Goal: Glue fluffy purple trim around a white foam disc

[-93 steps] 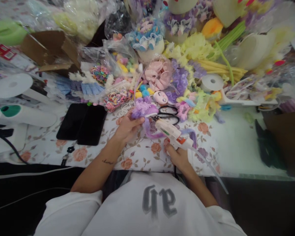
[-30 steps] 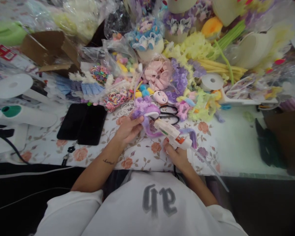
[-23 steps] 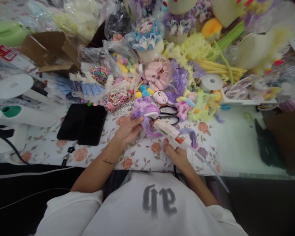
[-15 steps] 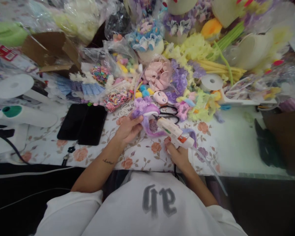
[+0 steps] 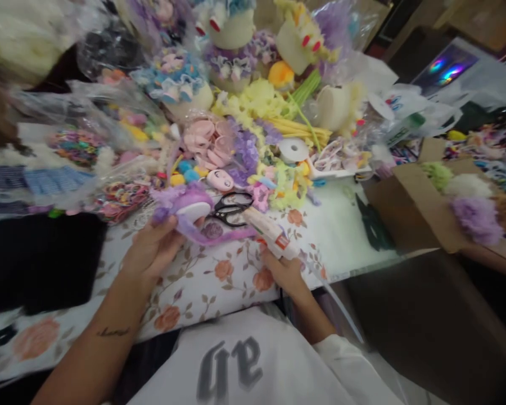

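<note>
My left hand (image 5: pixel 152 250) is closed around a fluffy purple craft piece (image 5: pixel 185 205) with a white base, holding it just above the floral tablecloth (image 5: pixel 219 281). A purple fuzzy strand trails from the piece toward the right. My right hand (image 5: pixel 283 271) grips a white hot glue gun (image 5: pixel 270 236), its nozzle aimed up and left, a short gap from the purple piece. Black scissors (image 5: pixel 230 205) lie on the cloth between the two hands, just behind the gun's tip.
Behind the hands lies a heap of bagged craft supplies: pink doll parts (image 5: pixel 206 140), a doll face (image 5: pixel 219 180), yellow and purple ruffles, a white tape roll (image 5: pixel 294 149). Two black phones (image 5: pixel 37 259) lie at left. An open cardboard box (image 5: pixel 430 202) holds pompoms at right.
The view has swung to the right and blurred, bringing the cardboard box into sight. The glue gun's tip has drawn back a little from the purple piece. Both grips are unchanged.
</note>
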The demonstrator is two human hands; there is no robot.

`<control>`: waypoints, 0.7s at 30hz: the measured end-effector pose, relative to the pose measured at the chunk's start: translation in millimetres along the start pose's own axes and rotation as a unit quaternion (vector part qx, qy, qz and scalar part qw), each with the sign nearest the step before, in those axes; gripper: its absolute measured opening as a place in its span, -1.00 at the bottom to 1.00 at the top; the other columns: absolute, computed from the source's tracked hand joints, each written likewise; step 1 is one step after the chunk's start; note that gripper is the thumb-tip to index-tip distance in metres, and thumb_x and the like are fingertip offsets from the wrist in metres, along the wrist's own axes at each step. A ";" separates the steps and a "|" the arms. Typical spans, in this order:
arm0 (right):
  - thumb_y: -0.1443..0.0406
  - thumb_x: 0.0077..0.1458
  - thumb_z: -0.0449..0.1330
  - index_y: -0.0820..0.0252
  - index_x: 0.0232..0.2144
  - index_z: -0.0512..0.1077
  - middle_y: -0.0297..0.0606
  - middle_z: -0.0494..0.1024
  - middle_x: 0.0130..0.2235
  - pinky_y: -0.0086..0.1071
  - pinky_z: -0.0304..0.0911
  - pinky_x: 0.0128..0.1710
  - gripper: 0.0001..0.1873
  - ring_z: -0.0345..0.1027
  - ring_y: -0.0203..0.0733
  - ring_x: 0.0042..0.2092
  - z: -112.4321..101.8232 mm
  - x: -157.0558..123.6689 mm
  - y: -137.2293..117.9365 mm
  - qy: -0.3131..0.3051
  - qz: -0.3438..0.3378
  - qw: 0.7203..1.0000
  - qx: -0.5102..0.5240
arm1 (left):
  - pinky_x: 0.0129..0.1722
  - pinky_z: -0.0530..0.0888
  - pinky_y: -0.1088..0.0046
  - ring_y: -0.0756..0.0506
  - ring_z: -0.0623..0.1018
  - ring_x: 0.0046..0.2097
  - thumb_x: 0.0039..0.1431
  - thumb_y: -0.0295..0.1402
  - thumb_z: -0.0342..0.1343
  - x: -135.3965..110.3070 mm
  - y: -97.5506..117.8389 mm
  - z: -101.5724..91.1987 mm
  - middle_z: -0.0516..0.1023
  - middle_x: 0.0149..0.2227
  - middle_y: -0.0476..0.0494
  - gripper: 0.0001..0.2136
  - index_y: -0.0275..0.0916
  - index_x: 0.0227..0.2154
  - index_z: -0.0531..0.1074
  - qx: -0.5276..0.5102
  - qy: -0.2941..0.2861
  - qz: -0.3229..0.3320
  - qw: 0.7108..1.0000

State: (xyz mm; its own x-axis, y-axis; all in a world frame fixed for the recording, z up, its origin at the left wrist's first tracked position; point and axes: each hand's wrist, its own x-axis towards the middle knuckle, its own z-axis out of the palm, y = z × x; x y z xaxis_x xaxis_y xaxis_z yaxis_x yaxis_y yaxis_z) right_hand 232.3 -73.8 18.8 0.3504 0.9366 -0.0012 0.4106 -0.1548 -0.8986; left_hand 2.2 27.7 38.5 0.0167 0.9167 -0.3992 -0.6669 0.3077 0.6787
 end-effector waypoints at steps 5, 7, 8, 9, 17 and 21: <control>0.08 0.06 0.22 0.22 -0.30 0.55 -0.25 0.52 -0.57 -0.30 0.31 -0.55 -0.67 0.40 -0.14 -0.55 -86.5 38.9 25.6 0.154 0.049 0.986 -0.044 | -0.06 0.66 0.33 -0.17 0.59 0.05 -0.03 -0.64 0.27 -2.3 1.7 2.2 0.67 -0.09 0.03 -0.58 -0.05 -0.13 0.52 0.011 0.004 -0.005 1.000; 0.10 0.07 0.20 0.34 -0.32 0.54 -0.29 0.45 -0.65 -0.31 0.23 -0.61 -0.64 0.30 -0.20 -0.64 -123.0 61.5 43.3 0.213 0.081 0.971 -0.073 | -0.04 0.65 0.32 -0.19 0.59 0.06 -0.05 -0.63 0.29 -2.1 0.9 0.9 0.67 -0.10 0.02 -0.56 -0.06 -0.12 0.51 0.013 0.003 -0.001 1.000; 0.12 0.05 0.21 0.37 -0.34 0.53 -0.32 0.43 -0.67 -0.31 0.23 -0.61 -0.64 0.28 -0.21 -0.65 -138.6 72.9 53.2 0.235 0.105 0.962 -0.093 | -0.04 0.65 0.33 -0.19 0.59 0.06 -0.06 -0.63 0.30 -1.7 0.3 0.1 0.67 -0.10 0.04 -0.55 -0.05 -0.11 0.51 0.014 -0.002 -0.001 1.000; 0.15 0.04 0.22 0.39 -0.36 0.53 -0.33 0.42 -0.67 -0.31 0.25 -0.59 -0.66 0.29 -0.20 -0.64 -151.7 83.8 63.2 0.243 0.127 0.955 -0.114 | -0.06 0.65 0.34 -0.18 0.60 0.05 -0.06 -0.63 0.30 -1.2 -0.2 -0.8 0.67 -0.10 0.07 -0.54 -0.03 -0.11 0.50 0.016 -0.008 0.002 1.000; 0.17 0.28 0.16 0.21 0.02 0.41 -0.16 0.47 0.06 -0.12 0.43 -0.05 -0.66 0.43 -0.08 -0.02 -178.1 126.5 105.0 0.171 0.161 0.950 -0.205 | -0.18 0.71 0.23 -0.22 0.65 -0.10 -0.25 -0.59 0.46 7.9 -6.6 -8.7 0.65 -0.12 0.00 -0.43 -0.07 -0.12 0.47 0.014 -0.035 0.041 0.998; 0.14 0.23 0.16 0.29 -0.10 0.46 0.00 0.56 -0.11 -0.05 0.33 -0.03 -0.67 0.44 0.03 -0.07 -173.7 112.4 100.2 0.179 0.128 0.942 -0.254 | -0.19 0.71 0.19 -0.19 0.65 -0.15 -0.30 -0.53 0.50 12.5 -11.1 -15.0 0.63 -0.13 0.06 -0.40 0.05 -0.15 0.47 0.031 -0.049 0.058 0.997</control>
State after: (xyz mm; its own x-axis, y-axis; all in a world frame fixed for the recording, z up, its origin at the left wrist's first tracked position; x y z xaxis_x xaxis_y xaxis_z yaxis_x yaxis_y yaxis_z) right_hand 459.0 -38.7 4.8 0.7173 0.6957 0.0401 0.5916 -0.5775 -0.5626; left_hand -1.3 32.0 16.7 0.0171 0.9667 -0.2554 -0.6219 0.2103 0.7543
